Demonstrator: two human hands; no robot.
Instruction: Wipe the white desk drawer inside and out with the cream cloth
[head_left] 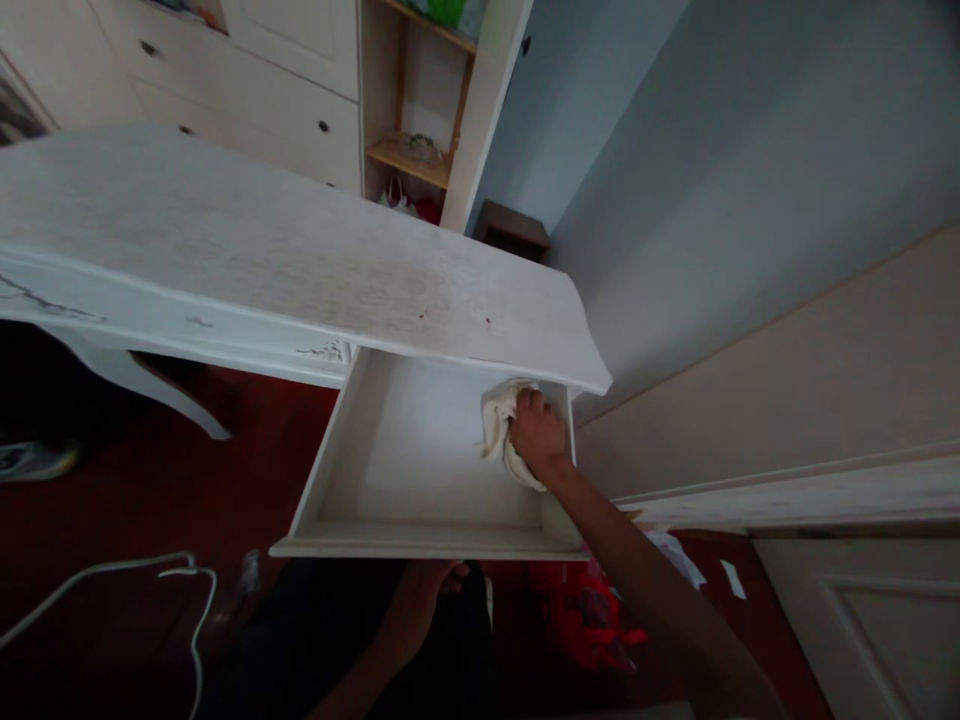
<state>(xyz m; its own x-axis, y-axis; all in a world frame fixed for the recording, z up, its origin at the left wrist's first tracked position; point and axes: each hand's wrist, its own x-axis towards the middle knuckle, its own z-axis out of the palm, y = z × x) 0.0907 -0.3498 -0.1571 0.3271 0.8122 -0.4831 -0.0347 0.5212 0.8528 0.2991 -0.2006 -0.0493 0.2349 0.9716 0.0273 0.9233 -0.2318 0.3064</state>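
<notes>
An open white drawer (pixel 427 440) sticks out from a white table (pixel 322 260) with brownish marks on its top. Inside the drawer, at its back right, my right hand (pixel 538 432) is closed on a crumpled cream cloth (pixel 499 420) that lies against the drawer bottom. Below the drawer's front panel, my left hand (pixel 427 585) is near my dark-clothed legs. Part of it is hidden under the panel, and a few fingers show curled; whether they hold anything is not visible.
White cabinets (pixel 285 110) and a wooden shelf (pixel 411 160) stand behind the table. A wall (pixel 750 200) runs along the right. On the red floor are a red bag (pixel 585 615), a pale cable (pixel 112 568) and a shoe (pixel 37 460).
</notes>
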